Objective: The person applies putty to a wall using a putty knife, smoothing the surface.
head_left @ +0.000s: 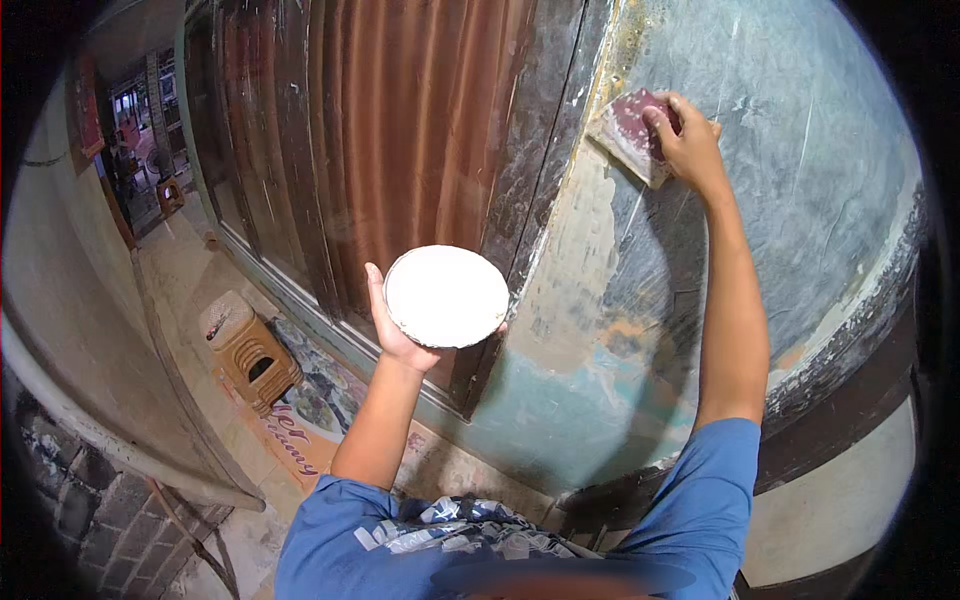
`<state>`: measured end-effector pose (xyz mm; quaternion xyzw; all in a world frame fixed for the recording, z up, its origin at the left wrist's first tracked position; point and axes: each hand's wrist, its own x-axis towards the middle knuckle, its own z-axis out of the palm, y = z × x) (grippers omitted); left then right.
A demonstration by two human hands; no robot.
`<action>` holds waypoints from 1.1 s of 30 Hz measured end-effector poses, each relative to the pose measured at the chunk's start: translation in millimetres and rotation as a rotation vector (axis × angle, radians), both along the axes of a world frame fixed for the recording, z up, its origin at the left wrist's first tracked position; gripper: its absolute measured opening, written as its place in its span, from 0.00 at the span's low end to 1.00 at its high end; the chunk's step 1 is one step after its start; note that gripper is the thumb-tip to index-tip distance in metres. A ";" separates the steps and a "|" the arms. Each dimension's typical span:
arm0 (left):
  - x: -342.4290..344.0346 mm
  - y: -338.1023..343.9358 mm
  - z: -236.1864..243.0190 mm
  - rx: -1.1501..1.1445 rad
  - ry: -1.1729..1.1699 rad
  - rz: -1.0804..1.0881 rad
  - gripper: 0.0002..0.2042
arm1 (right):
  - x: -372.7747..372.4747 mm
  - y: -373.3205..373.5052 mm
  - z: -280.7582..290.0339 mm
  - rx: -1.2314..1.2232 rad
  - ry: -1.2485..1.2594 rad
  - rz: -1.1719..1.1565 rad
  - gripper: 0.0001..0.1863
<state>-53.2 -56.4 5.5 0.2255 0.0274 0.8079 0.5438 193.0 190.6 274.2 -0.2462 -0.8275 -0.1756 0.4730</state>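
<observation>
My left hand (400, 342) supports a round bowl (447, 345) of bright white paste from below, thumb up along its left side. The paste is overexposed, so its surface detail is lost, and most of the bowl's outside is hidden. Up at the right, my right hand (688, 140) grips a maroon putty spreader (632, 118) smeared with white. Its pale, broad edge lies against the blue-grey wall (760, 220), close to the door frame. Below the spreader runs a beige-grey smoothed strip (570, 245) along the wall's left edge.
A dark wooden door frame (545, 130) with a brown curtain (420, 120) behind it stands ahead. At lower left, a brown plastic stool (250, 350) sits on printed sheeting. A pale curved wall (120, 350) bounds the passage at left.
</observation>
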 end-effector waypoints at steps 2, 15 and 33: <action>-0.8 -3.2 0.3 0.010 0.023 0.019 0.46 | -2.2 -3.3 -6.3 0.074 -0.025 0.006 0.16; -1.1 -10.1 1.9 -0.039 0.012 0.075 0.45 | -8.9 -9.8 -9.4 0.133 -0.128 -0.156 0.17; -2.6 -15.5 -1.9 -0.038 -0.036 0.077 0.46 | 0.6 6.6 -1.2 -0.081 0.100 0.105 0.17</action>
